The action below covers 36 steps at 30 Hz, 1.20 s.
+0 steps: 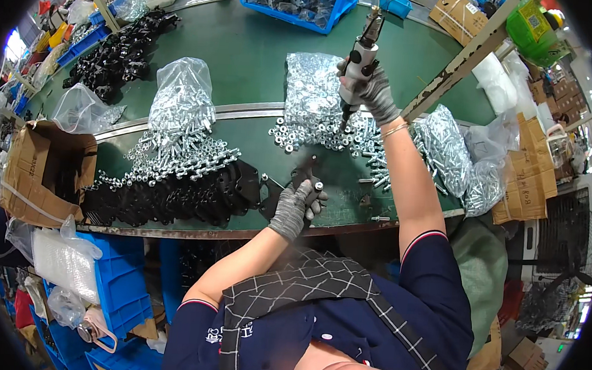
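Observation:
My right hand point(377, 95), in a grey striped glove, is wrapped round a silver and black air screwdriver point(360, 61). Its bit points down over loose nuts point(299, 134) spilled from a clear bag. Nearer to me, my gloved left hand point(292, 208) grips a black metal bracket point(304, 166) just above the table's front edge. A silver bolt or nut end shows beside the fingers. The screwdriver is apart from the bracket. Left of that hand, a long row of black brackets point(166, 201) leans along the edge, with silver bolts point(182, 158) heaped behind it.
Clear bags of bolts stand on the green table point(249, 60), one bag point(444, 146) at right. A cardboard box point(46, 170) is at the left end. Black parts point(114, 55) pile up far left. A blue bin point(347, 8) stands at the back, and a metal post point(463, 63) slants at right.

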### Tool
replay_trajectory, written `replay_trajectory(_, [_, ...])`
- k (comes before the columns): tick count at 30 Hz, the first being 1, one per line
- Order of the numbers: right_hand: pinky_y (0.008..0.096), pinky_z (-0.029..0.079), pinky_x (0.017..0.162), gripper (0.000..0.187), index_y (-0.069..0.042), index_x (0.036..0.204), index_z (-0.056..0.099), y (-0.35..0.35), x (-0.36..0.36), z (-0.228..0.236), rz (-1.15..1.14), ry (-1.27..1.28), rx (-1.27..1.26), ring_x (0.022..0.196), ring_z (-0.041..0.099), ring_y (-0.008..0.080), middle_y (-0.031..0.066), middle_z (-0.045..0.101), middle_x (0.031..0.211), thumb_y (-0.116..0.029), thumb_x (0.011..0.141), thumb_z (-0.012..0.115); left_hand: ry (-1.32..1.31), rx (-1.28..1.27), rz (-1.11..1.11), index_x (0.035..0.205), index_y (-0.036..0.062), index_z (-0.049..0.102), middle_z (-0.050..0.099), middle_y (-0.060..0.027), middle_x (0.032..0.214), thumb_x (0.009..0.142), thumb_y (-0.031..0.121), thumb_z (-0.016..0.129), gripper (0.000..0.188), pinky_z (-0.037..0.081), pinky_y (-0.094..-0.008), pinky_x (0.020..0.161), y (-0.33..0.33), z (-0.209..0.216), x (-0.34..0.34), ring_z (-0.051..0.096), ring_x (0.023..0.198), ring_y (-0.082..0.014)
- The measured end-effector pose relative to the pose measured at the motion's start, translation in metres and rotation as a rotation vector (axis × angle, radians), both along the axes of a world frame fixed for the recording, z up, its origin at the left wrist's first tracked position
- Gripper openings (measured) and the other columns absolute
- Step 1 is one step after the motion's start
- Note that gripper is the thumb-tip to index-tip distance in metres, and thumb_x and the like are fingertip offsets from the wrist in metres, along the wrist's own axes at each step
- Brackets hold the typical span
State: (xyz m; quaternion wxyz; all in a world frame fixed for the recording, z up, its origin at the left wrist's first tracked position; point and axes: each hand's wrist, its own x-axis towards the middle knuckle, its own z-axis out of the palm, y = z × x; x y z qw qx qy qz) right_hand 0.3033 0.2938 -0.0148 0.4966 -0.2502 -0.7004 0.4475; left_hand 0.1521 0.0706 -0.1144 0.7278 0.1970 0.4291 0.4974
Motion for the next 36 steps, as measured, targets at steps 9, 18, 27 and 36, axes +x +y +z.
replay_trajectory(9, [0.0315, 0.048, 0.074, 0.038, -0.005, 0.108, 0.048, -0.144, -0.029, 0.020, -0.120, 0.128, -0.163, 0.083, 0.058, 0.0179, 0.0101, 0.058, 0.094, -0.007, 0.074, 0.065, -0.069, -0.055, 0.011, 0.098, 0.0038, 0.050, 0.061, -0.0104, 0.072, 0.092, 0.025, 0.043, 0.023, 0.034, -0.0205, 0.033, 0.001, -0.005, -0.002, 0.047, 0.040, -0.0109])
replay_trajectory(18, [0.0329, 0.048, 0.077, 0.050, -0.006, 0.112, 0.045, -0.158, -0.026, 0.013, 0.039, 0.302, -0.158, 0.084, 0.057, 0.0184, 0.0107, 0.057, 0.098, -0.010, 0.069, 0.071, -0.065, -0.020, 0.011, 0.097, 0.0032, 0.051, 0.060, -0.0083, 0.069, 0.092, 0.026, 0.043, 0.024, 0.034, -0.0211, 0.033, 0.002, -0.004, 0.001, 0.047, 0.041, -0.0113])
replay_trajectory(27, [0.0349, 0.047, 0.078, 0.049, -0.007, 0.111, 0.042, -0.158, -0.024, -0.003, -0.044, 0.012, 0.014, 0.086, 0.056, 0.0182, 0.0091, 0.055, 0.094, -0.008, 0.070, 0.069, 0.000, 0.023, 0.055, 0.086, 0.0054, 0.054, 0.061, -0.0082, 0.071, 0.090, 0.030, 0.048, 0.026, 0.033, -0.0200, 0.033, 0.000, 0.002, 0.005, 0.047, 0.042, -0.0090])
replay_trajectory(36, [0.0309, 0.048, 0.077, 0.049, -0.004, 0.114, 0.044, -0.168, -0.030, 0.014, 0.006, 0.149, -0.031, 0.086, 0.057, 0.0170, 0.0120, 0.056, 0.100, -0.006, 0.071, 0.068, 0.003, 0.054, -0.015, 0.089, 0.0053, 0.055, 0.061, -0.0065, 0.072, 0.088, 0.028, 0.049, 0.024, 0.031, -0.0187, 0.035, -0.013, 0.008, -0.002, 0.046, 0.043, -0.0073])
